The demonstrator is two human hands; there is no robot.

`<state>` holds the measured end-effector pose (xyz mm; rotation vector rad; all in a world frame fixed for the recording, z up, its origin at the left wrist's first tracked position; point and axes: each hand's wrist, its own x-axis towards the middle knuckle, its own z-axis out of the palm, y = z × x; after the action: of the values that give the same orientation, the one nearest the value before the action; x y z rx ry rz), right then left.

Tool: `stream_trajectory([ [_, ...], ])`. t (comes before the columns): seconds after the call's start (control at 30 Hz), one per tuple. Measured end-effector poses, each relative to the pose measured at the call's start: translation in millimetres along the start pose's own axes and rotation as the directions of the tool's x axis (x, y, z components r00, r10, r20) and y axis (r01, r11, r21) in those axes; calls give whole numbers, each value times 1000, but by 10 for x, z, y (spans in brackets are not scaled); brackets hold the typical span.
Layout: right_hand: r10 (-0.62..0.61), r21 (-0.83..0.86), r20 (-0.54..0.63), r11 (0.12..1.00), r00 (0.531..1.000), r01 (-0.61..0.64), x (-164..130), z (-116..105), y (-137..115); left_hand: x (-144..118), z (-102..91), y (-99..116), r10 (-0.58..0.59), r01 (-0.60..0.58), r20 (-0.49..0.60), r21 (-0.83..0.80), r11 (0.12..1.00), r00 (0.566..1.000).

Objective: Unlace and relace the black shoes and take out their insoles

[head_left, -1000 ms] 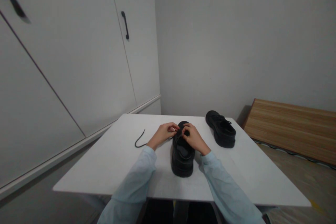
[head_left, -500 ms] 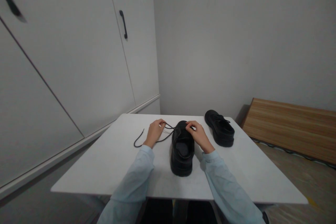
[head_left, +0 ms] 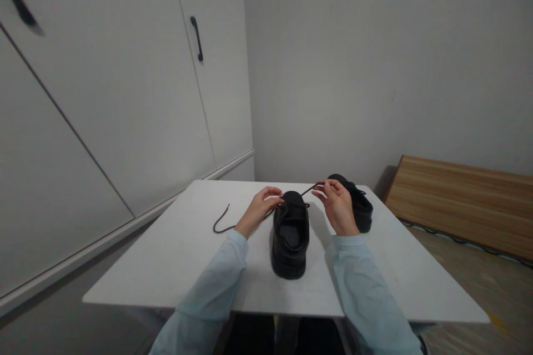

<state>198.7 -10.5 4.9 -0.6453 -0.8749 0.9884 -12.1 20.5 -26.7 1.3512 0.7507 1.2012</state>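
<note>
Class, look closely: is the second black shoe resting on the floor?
No, the second shoe sits on the white table, behind the right hand.

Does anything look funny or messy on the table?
A bit. The near shoe has its lace loose, one end trailing on the table to the left, the other pulled up by the right hand. The far shoe sits turned at an angle.

Open desk (head_left: 175, 255) on our left, only the loose lace end (head_left: 222, 222) lying there; second shoe (head_left: 356, 205) crowds the right; near shoe (head_left: 290, 236) blocks centre.
</note>
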Motion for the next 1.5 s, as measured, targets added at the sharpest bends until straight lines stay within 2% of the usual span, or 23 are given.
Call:
stream_trajectory([
  [0.1,6,110,-16,994,1000,-4,26,-36,-37,-2,18,-15,59,-57,-9,175,983,998],
  [0.2,6,160,-15,987,1000,-3,48,-70,-53,-7,29,-26,119,-123,32,289,949,992],
  [0.37,-80,147,10,986,997,78,81,-139,-109,-12,24,-34,186,-182,25,385,905,982],
  [0.5,-164,156,-61,973,985,171,105,-208,-206,-39,34,2,225,-212,29,466,859,974],
  [0.57,-196,185,-92,960,976,210,116,-241,-246,-73,57,42,269,-271,80,506,819,960],
  [0.67,-221,213,-111,947,969,241,133,-286,-274,-132,114,108,330,-393,214,535,748,920],
  [0.77,-227,248,-116,936,967,250,145,-314,-271,-173,187,144,320,-462,337,554,693,885],
  [0.87,-236,258,-103,932,966,256,144,-309,-252,-180,250,141,299,-501,410,601,623,862],
  [1.0,-271,56,-77,960,959,276,130,-274,-197,-145,277,112,289,-516,428,669,536,856],
  [1.1,-262,-257,16,932,965,257,122,-262,-136,-114,264,97,295,-501,405,700,509,865],
  [1.17,-219,-512,141,819,965,261,120,-258,-91,-100,258,97,286,-501,411,702,506,866],
  [1.23,-136,-673,272,680,953,289,118,-251,-44,-94,262,106,271,-498,419,702,508,867],
  [1.3,-50,-753,342,583,938,305,115,-245,2,-93,274,120,259,-490,418,709,506,871],
  [1.4,11,-827,376,454,927,330,107,-247,52,-96,290,137,255,-482,410,715,507,876],
  [1.5,64,-855,393,394,917,338,92,-246,64,-99,294,145,258,-483,410,709,514,875],
])
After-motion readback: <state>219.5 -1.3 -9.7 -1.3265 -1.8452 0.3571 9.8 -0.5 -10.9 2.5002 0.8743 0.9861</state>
